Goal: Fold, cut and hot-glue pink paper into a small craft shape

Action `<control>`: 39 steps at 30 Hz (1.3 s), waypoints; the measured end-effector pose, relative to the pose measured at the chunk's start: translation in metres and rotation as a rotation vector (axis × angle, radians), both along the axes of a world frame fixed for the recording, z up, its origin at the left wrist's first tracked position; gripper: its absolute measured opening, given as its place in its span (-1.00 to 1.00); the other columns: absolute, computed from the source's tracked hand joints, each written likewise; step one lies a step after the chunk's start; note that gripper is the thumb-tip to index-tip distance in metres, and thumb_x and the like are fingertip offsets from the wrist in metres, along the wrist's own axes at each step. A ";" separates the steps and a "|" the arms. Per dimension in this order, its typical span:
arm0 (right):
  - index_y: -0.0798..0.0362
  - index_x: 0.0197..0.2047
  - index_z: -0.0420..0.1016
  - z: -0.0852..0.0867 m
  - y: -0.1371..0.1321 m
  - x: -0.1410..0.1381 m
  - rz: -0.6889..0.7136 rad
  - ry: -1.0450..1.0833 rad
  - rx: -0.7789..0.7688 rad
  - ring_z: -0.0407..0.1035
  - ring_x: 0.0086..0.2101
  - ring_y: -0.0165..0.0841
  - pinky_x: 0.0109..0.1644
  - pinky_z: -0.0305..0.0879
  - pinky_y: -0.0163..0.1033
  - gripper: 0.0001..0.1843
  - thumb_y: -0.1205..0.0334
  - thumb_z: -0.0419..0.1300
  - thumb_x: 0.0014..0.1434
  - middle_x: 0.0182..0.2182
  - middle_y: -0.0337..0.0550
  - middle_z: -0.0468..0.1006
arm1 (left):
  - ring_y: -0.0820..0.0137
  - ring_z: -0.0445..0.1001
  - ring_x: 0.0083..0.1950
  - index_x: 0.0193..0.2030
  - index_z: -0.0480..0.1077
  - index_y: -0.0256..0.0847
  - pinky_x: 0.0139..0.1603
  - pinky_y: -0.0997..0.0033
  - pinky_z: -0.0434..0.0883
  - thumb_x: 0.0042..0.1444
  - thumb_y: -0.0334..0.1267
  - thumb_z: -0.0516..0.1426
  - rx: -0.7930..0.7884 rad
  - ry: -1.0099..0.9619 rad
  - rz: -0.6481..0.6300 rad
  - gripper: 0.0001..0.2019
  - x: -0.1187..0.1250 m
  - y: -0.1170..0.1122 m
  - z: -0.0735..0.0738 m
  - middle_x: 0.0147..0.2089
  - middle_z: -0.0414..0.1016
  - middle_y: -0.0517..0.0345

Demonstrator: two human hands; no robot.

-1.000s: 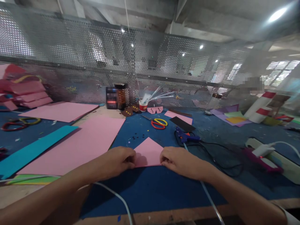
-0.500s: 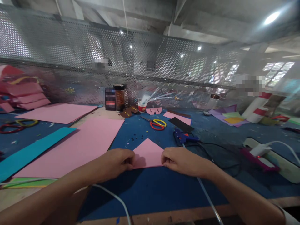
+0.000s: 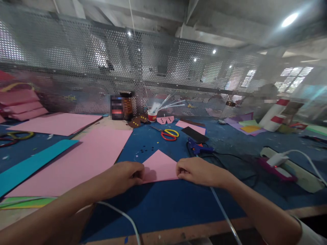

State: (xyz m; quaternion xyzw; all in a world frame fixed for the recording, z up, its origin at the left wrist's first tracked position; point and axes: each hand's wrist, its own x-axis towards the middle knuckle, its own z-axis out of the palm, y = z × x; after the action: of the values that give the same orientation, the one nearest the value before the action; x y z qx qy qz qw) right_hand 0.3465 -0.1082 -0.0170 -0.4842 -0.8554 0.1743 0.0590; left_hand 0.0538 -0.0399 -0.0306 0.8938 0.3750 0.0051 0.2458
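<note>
A pink piece of paper (image 3: 159,166), pointed at the top and straight along its lower edge, lies on the blue work surface (image 3: 158,207) in front of me. My left hand (image 3: 130,173) pinches its left corner, fingers curled. At the opposite corner my right hand (image 3: 187,169) grips the paper in the same closed way. Both corners are hidden under my fingers. Just beyond the tip are several small black dots (image 3: 144,148). A blue glue gun (image 3: 200,147) lies past my right hand, its nose by a clear glue stick.
Scissors (image 3: 170,134) with red and yellow handles lie farther back. Large pink sheets (image 3: 97,153) and a teal strip (image 3: 38,166) cover the left side. A power strip (image 3: 278,168) sits at right. A cup of glue sticks (image 3: 152,115) stands before the perforated metal screen (image 3: 163,61).
The whole view has shifted slightly, so things appear a little farther left. Both hands keep their hold on the pink paper's corners.
</note>
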 end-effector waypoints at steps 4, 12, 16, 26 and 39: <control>0.06 -0.22 0.49 0.000 0.000 0.002 -0.003 0.018 -0.027 0.41 -0.26 -0.36 -0.23 0.16 -0.31 -0.89 0.34 0.13 0.23 -0.25 -0.18 0.58 | 0.35 0.40 -0.32 -0.32 0.38 -0.13 -0.34 0.45 0.18 0.12 -0.26 0.13 0.043 -0.001 -0.028 -0.96 -0.001 0.002 -0.003 -0.33 0.50 0.22; 0.05 -0.24 0.49 0.002 0.000 0.000 -0.070 0.010 -0.066 0.43 -0.28 -0.36 -0.26 0.14 -0.31 -0.92 0.33 0.17 0.21 -0.27 -0.21 0.59 | 0.34 0.42 -0.25 -0.29 0.38 -0.12 -0.30 0.44 0.19 0.17 -0.28 0.11 0.101 -0.035 -0.142 -0.97 -0.003 0.001 -0.001 -0.26 0.50 0.22; 0.04 -0.23 0.49 0.001 0.001 0.000 -0.074 0.004 -0.067 0.44 -0.27 -0.36 -0.26 0.13 -0.32 -0.92 0.32 0.17 0.22 -0.27 -0.22 0.60 | 0.36 0.43 -0.23 -0.27 0.38 -0.11 -0.29 0.47 0.21 0.18 -0.29 0.11 0.092 -0.051 -0.143 -0.96 -0.002 -0.001 0.005 -0.27 0.49 0.24; 0.04 -0.22 0.49 -0.001 0.002 0.001 -0.069 -0.005 -0.046 0.43 -0.26 -0.34 -0.25 0.13 -0.31 -0.92 0.30 0.18 0.21 -0.26 -0.21 0.59 | 0.37 0.49 -0.18 0.20 0.31 0.12 -0.23 0.48 0.27 0.33 -0.35 -0.08 0.149 -0.025 -0.322 -0.60 -0.002 -0.005 0.005 -0.06 0.44 0.14; 0.03 -0.22 0.48 -0.002 0.002 0.002 -0.059 0.007 -0.055 0.43 -0.25 -0.33 -0.24 0.13 -0.31 -0.92 0.31 0.16 0.22 -0.25 -0.20 0.59 | 0.38 0.38 -0.33 -0.34 0.42 -0.17 -0.33 0.46 0.20 0.16 -0.18 0.13 0.107 -0.125 -0.028 -0.87 0.013 -0.006 -0.014 -0.35 0.48 0.19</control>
State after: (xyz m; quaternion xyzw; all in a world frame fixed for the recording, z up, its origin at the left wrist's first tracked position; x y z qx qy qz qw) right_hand 0.3486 -0.1063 -0.0194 -0.5102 -0.8353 0.1978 0.0538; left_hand 0.0671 -0.0457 -0.0441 0.9087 0.3458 0.0775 0.2206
